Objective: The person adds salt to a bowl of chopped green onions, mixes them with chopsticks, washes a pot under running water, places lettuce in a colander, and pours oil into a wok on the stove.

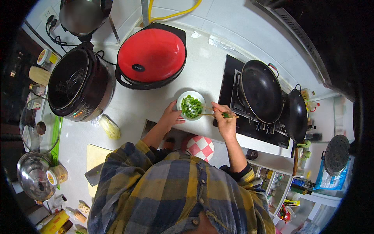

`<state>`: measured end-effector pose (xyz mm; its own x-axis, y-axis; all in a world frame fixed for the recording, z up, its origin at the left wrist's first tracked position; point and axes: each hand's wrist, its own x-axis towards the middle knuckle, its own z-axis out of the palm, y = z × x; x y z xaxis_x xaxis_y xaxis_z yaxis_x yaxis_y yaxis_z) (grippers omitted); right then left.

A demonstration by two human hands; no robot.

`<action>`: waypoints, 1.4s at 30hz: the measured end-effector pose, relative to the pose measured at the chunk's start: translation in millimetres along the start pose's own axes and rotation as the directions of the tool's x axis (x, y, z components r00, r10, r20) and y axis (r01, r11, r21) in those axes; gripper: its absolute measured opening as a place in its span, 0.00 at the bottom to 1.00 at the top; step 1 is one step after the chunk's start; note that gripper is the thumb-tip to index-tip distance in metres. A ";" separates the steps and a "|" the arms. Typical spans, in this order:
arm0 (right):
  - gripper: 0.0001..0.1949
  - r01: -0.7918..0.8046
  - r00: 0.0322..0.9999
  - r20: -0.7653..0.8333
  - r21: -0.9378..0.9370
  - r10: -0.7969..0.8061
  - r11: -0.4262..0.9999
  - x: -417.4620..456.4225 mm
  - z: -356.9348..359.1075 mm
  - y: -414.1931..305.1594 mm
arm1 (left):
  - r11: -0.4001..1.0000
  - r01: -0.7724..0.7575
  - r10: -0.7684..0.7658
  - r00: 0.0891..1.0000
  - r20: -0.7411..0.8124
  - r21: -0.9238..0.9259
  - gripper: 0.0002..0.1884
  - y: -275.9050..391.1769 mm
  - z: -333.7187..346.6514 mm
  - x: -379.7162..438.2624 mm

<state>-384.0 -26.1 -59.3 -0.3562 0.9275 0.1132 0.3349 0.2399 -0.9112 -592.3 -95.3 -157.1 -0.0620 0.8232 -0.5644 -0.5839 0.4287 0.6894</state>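
A small white bowl (pixel 179 97) stands near the counter's front edge. It holds chopped green onion (pixel 191 106) with white bits of it or some white seasoning on top; which, I cannot tell. My left hand (pixel 171 117) grips the bowl at its left side, fingers and thumb around the wall. In my right hand (pixel 225 121) is a pair of wooden chopsticks (pixel 209 115), their tips inside the bowl at the right side of the onion.
Behind the bowl sits a red-lidded electric griddle (pixel 153 55). A pressure cooker (pixel 80 84) with its lid raised stands left, near a small cabbage (pixel 110 127). A cleaver (pixel 93 175) lies on a yellow cutting board (pixel 95 155). To the right, a black wok (pixel 262 90) rests on the gas stove (pixel 228 79).
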 end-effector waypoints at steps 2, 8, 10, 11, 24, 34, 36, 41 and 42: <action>0.11 0.008 1.000 -0.017 0.010 -0.007 1.000 -1.5 9.9 21.3 | 1.000 0.006 -0.006 1.000 0.020 -0.002 0.34 -1.2 -2.0 0.4; 0.13 -0.172 0.983 -0.012 0.276 0.183 0.946 6.5 26.9 -0.5 | 0.999 0.026 -0.027 0.999 0.027 0.020 0.34 2.4 -5.1 -0.9; 0.12 -0.111 0.993 0.057 0.215 0.101 0.970 7.5 29.3 -1.0 | 1.000 0.022 -0.022 0.999 0.028 0.017 0.34 -1.4 -7.7 2.4; 0.12 -0.073 0.997 0.053 0.194 0.064 0.978 6.5 30.1 6.2 | 1.000 0.013 -0.013 0.998 0.056 -0.003 0.35 -4.9 -8.5 5.3; 0.11 -0.022 0.997 0.078 0.007 0.022 1.000 11.2 23.8 10.9 | 0.998 0.016 -0.013 0.998 0.055 -0.069 0.37 -14.6 -7.4 8.3; 0.10 0.000 1.000 0.021 -0.024 0.001 1.000 6.0 6.3 20.3 | 1.000 -0.011 0.012 0.997 0.076 -0.014 0.36 -11.2 -15.2 8.6; 0.11 -0.137 0.990 -0.005 0.118 0.138 0.984 3.2 24.9 15.1 | 1.000 0.004 -0.003 0.997 0.082 -0.012 0.35 -5.8 -11.3 5.2; 0.12 -0.174 0.982 -0.034 0.238 0.188 0.955 7.6 31.1 -11.8 | 0.999 0.042 -0.043 0.998 0.042 0.018 0.34 0.6 -9.5 0.4; 0.12 -0.144 0.989 0.016 0.220 0.144 0.965 7.1 32.1 -12.5 | 0.999 0.035 -0.036 0.998 0.061 0.006 0.34 0.0 -10.5 0.5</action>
<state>-418.7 -31.6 -59.9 -0.3178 0.9478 -0.0251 0.1824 0.0352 -0.9826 -600.9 -98.8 -162.1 0.0082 0.8284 -0.5601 -0.5806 0.4600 0.6718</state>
